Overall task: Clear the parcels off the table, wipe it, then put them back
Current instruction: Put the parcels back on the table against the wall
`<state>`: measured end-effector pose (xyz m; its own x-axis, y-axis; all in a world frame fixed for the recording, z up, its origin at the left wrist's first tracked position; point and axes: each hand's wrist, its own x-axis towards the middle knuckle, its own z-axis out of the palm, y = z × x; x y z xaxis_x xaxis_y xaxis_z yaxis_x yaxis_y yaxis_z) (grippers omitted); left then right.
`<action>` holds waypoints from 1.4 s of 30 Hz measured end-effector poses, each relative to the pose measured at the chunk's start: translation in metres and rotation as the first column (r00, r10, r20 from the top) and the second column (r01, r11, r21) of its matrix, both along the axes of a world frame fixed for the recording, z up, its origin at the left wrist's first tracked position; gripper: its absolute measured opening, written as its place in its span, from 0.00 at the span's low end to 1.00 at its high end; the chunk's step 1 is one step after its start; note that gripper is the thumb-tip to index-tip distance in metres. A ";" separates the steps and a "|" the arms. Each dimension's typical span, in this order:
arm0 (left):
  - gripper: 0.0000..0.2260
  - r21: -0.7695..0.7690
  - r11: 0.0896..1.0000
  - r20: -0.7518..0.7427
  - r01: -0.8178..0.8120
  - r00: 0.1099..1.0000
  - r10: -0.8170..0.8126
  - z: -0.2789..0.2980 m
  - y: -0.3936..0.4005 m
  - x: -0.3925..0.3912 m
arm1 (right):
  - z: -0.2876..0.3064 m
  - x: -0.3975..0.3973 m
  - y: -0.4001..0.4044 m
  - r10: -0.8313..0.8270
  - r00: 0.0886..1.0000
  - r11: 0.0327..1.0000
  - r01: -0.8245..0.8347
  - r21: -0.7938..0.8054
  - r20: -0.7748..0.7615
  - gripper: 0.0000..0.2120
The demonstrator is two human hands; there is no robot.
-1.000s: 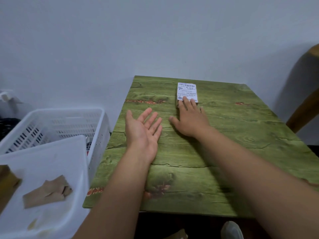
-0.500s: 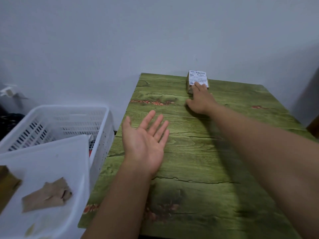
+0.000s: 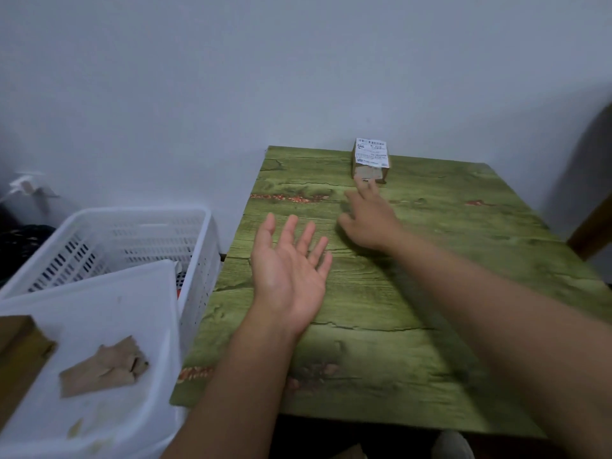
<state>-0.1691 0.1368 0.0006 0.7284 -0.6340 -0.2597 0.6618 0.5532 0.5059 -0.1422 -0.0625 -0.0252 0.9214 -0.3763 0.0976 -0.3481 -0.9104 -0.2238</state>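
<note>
sitting at far edge of green table (image 3: 414, 342) by wall: parcel (image 3: 371, 159); both hands flat, fingers apart.

matt wood-grain table (image 3: 430, 293), cardboard parcel (image 3: 370, 173), perforated plastic basket (image 3: 132, 233)

Both arms are bare from the lower edge of the view up to the wrists; no sleeve is visible. The left hand (image 3: 291, 270) shows its palm and has no ring, watch or glove. The right hand (image 3: 371, 220) is blurred, and nothing can be seen worn on it. Below the table edge, a light-coloured shoe (image 3: 453, 445) is partly visible.
</note>
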 end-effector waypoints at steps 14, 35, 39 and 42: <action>0.20 0.068 0.988 0.226 0.137 0.963 -0.149 -0.019 0.062 -0.112 | -0.011 -0.212 0.162 -0.071 0.747 0.992 -0.017 0.126 0.661 0.16; 0.09 0.850 0.526 -0.003 -0.006 1.000 0.017 -0.220 0.114 -0.156 | -0.216 -0.284 0.162 -0.177 0.924 0.834 0.324 0.446 -0.340 0.15; 0.13 0.823 0.553 -0.137 0.129 0.990 -0.027 -0.270 0.113 -0.147 | -0.258 -0.288 0.153 -0.103 0.853 0.754 0.402 0.519 -0.511 0.20; 0.33 0.840 0.477 -0.255 0.258 0.964 -0.072 -0.303 0.108 -0.147 | -0.290 -0.291 0.153 -0.070 0.796 0.652 0.492 0.577 -0.601 0.40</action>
<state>-0.3164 0.2447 -0.3023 0.5230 -0.1275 -0.8427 0.8116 -0.2273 0.5381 -0.4330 0.0901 -0.3152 0.5829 -0.3832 -0.7165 -0.8039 -0.4001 -0.4400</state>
